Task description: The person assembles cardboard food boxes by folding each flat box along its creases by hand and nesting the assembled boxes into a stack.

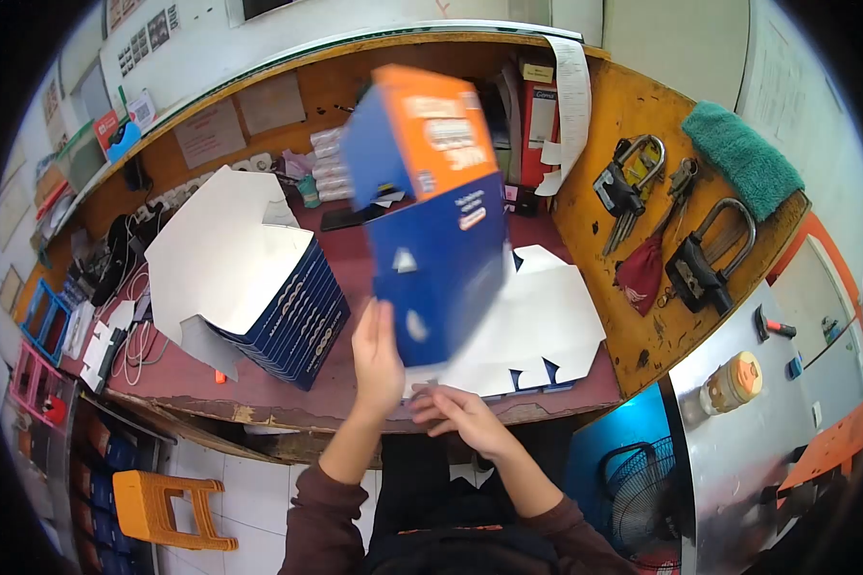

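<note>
A blue and orange cardboard box (441, 249) stands tilted above the desk, partly unfolded and blurred at its lower right. My left hand (379, 359) grips its lower left edge, thumb and fingers against the blue cardboard. Below the box's lower edge is my right hand (458, 414), its fingers loosely bent and apart, with nothing seen in them. Flat cardboard blanks (547, 326), white side up, lie on the desk to the right, partly hidden by the box. On the left stands a nested stack of blue folded boxes (302, 316) with white flaps raised.
The worn maroon desk (259, 398) has a wooden side panel (633, 345) with padlocks (705, 254) and a green towel (743, 158). Cables (136, 331) clutter the left end. An orange stool (168, 508) is at lower left; a fan (642, 489) and a metal table (758, 431) stand right.
</note>
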The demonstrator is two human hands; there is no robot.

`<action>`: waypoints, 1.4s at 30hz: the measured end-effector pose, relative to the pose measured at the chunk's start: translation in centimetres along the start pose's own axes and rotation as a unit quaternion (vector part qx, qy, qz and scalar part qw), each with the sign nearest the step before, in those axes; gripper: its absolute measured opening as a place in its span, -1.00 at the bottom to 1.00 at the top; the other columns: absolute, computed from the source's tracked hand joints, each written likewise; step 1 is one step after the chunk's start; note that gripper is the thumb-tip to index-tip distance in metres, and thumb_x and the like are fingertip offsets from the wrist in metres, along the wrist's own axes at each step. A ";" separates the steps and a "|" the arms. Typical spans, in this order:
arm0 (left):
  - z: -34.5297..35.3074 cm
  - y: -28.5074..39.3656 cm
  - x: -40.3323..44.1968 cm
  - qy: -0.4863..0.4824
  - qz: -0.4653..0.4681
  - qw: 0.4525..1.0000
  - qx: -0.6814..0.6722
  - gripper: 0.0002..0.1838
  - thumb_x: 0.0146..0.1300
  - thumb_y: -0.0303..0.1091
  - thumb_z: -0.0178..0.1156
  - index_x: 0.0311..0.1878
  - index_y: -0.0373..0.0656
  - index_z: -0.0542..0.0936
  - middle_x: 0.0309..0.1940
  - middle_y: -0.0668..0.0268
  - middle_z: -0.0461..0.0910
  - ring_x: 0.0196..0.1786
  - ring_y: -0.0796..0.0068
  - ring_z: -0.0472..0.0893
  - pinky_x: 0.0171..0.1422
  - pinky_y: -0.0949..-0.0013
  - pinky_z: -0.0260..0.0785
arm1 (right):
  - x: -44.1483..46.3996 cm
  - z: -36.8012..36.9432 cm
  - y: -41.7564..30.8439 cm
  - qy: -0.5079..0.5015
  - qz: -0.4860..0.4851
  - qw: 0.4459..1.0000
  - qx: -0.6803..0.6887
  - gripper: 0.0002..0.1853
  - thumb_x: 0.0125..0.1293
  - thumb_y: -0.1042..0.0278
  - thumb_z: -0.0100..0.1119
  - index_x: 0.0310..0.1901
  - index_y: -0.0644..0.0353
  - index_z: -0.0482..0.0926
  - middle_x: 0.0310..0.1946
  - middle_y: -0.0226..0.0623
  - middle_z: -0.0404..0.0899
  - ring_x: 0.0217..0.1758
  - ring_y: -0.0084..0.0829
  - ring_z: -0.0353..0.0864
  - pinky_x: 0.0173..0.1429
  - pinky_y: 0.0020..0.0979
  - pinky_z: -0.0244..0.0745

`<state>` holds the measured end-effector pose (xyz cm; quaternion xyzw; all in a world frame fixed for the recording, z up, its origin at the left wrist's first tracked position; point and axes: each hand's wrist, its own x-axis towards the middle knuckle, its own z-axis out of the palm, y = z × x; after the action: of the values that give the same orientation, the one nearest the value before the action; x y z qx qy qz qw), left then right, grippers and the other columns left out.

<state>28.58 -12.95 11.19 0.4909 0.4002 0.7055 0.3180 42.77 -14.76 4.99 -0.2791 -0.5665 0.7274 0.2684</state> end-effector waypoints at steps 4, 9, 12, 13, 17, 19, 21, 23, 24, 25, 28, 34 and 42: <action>0.1 -0.5 -1.5 -0.020 0.034 0.997 -0.071 -0.67 0.27 -0.47 -0.05 0.10 -0.28 0.30 -0.14 0.29 0.48 -0.15 0.59 0.48 -0.03 0.47 0.35 | -0.8 -0.5 -0.7 0.100 -0.114 0.930 0.334 -0.78 0.27 0.36 -0.01 -0.08 0.20 0.39 -0.19 -0.31 0.49 -0.21 -0.44 0.53 -0.17 -0.41 0.48; -0.4 0.4 -1.2 -0.168 0.034 0.982 0.081 -0.62 0.09 -0.49 0.19 -0.01 -0.32 0.38 -0.15 0.25 0.49 -0.13 0.52 0.49 -0.02 0.44 0.34 | -5.6 -4.7 -5.3 0.168 -0.236 0.876 0.386 -0.87 0.23 0.40 0.05 -0.21 0.22 0.41 -0.34 -0.41 0.48 -0.33 -0.62 0.46 -0.34 -0.62 0.38; 2.1 0.6 -3.4 -0.193 0.104 0.968 0.121 -0.60 0.12 -0.45 0.18 0.01 -0.33 0.35 -0.11 0.25 0.46 -0.08 0.55 0.45 0.03 0.44 0.29 | -4.2 -2.1 -5.3 0.470 -0.473 0.742 -0.071 -0.81 0.14 0.54 0.13 -0.21 0.26 0.38 -0.29 -0.36 0.46 -0.24 -0.58 0.44 -0.13 -0.57 0.35; 3.0 0.0 -4.3 -0.195 0.107 0.968 0.116 -0.60 0.12 -0.45 0.18 0.01 -0.33 0.35 -0.11 0.25 0.46 -0.08 0.55 0.45 0.03 0.44 0.29 | -3.7 -0.9 -4.8 0.495 -0.488 0.718 0.017 -0.76 0.07 0.59 0.19 -0.23 0.25 0.37 -0.29 -0.35 0.46 -0.23 -0.54 0.45 -0.05 -0.52 0.30; 5.0 -0.9 -5.4 -0.167 0.086 0.982 0.016 -0.57 0.17 -0.40 0.13 0.08 -0.34 0.29 -0.02 0.25 0.41 -0.01 0.54 0.39 0.11 0.43 0.22 | -3.9 1.0 -4.1 0.310 -0.383 0.768 0.409 -0.88 0.23 0.49 0.01 -0.18 0.17 0.40 -0.37 -0.47 0.47 -0.43 -0.62 0.39 -0.35 -0.58 0.34; 4.4 -0.1 -4.6 -0.200 0.046 0.978 0.025 -0.51 0.22 -0.29 0.09 0.14 -0.32 0.25 0.04 0.24 0.38 0.06 0.48 0.36 0.17 0.37 0.17 | -4.9 -0.6 -3.9 0.212 -0.350 0.782 0.471 -0.87 0.23 0.49 0.01 -0.18 0.16 0.40 -0.37 -0.48 0.47 -0.46 -0.64 0.37 -0.41 -0.61 0.30; 3.4 0.9 -3.9 -0.161 -0.066 0.934 -0.312 -0.48 0.21 -0.28 0.09 0.17 -0.31 0.23 0.06 0.25 0.36 0.08 0.46 0.36 0.19 0.36 0.17 | -5.7 -0.9 -4.7 0.141 -0.305 0.792 0.509 -0.80 0.20 0.51 0.05 -0.13 0.16 0.38 -0.37 -0.50 0.46 -0.51 -0.70 0.34 -0.52 -0.67 0.22; 2.6 2.3 -3.0 -0.106 -0.171 0.768 -0.608 -0.45 0.21 -0.27 0.09 0.20 -0.30 0.20 0.08 0.25 0.35 0.09 0.44 0.36 0.20 0.35 0.17 | -5.7 -0.1 -5.7 0.212 -0.334 0.825 0.405 -0.77 0.17 0.52 0.07 -0.12 0.17 0.37 -0.37 -0.51 0.46 -0.50 -0.71 0.34 -0.50 -0.67 0.22; 2.2 3.3 -2.5 -0.109 -0.217 0.742 -0.625 -0.44 0.17 -0.29 0.14 0.20 -0.27 0.22 0.08 0.26 0.36 0.09 0.44 0.37 0.20 0.35 0.18 | -5.6 0.4 -5.9 0.282 -0.353 0.842 0.294 -0.73 0.15 0.53 0.10 -0.10 0.18 0.36 -0.36 -0.52 0.46 -0.48 -0.73 0.33 -0.48 -0.67 0.23; 1.9 3.8 -2.3 -0.109 -0.262 0.714 -0.640 -0.42 0.12 -0.31 0.19 0.20 -0.24 0.24 0.08 0.26 0.37 0.09 0.43 0.38 0.20 0.35 0.18 | -5.5 1.0 -5.6 0.310 -0.374 0.829 0.279 -0.61 0.08 0.56 0.16 -0.03 0.21 0.32 -0.24 -0.44 0.46 -0.30 -0.62 0.43 -0.25 -0.57 0.39; 2.2 2.3 -4.6 -0.083 -0.132 0.978 -0.137 -0.43 0.05 -0.32 0.26 0.15 -0.19 0.32 0.03 0.29 0.42 0.07 0.44 0.41 0.20 0.34 0.19 | -5.1 1.9 -5.1 0.360 -0.497 0.770 0.175 -0.53 0.06 0.56 0.17 0.03 0.24 0.28 -0.09 -0.32 0.41 -0.05 -0.41 0.43 0.04 -0.37 0.37; 3.4 2.5 -5.3 -0.071 -0.126 0.938 -0.316 -0.48 0.13 -0.12 0.16 0.08 -0.25 0.35 -0.05 0.26 0.47 -0.01 0.42 0.46 0.13 0.35 0.27 | -2.0 4.0 0.1 0.306 -0.439 0.826 0.177 -0.46 -0.02 0.62 0.24 0.06 0.27 0.31 -0.04 -0.21 0.41 0.05 -0.33 0.40 0.16 -0.27 0.30; -5.2 3.5 -1.6 -0.100 -0.303 0.889 -0.330 -0.49 0.09 -0.21 0.15 0.06 -0.32 0.34 -0.07 0.13 0.47 -0.08 0.34 0.52 0.03 0.31 0.39 | -4.0 -3.0 -0.8 0.183 -0.357 0.904 -0.151 -0.68 0.09 0.28 0.09 -0.17 0.31 0.44 -0.13 -0.18 0.48 0.01 -0.21 0.41 0.15 -0.18 0.21</action>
<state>24.02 -17.28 12.49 0.2811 0.2398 0.6132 0.6981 47.75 -15.38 5.57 -0.2236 -0.6720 0.4252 0.5636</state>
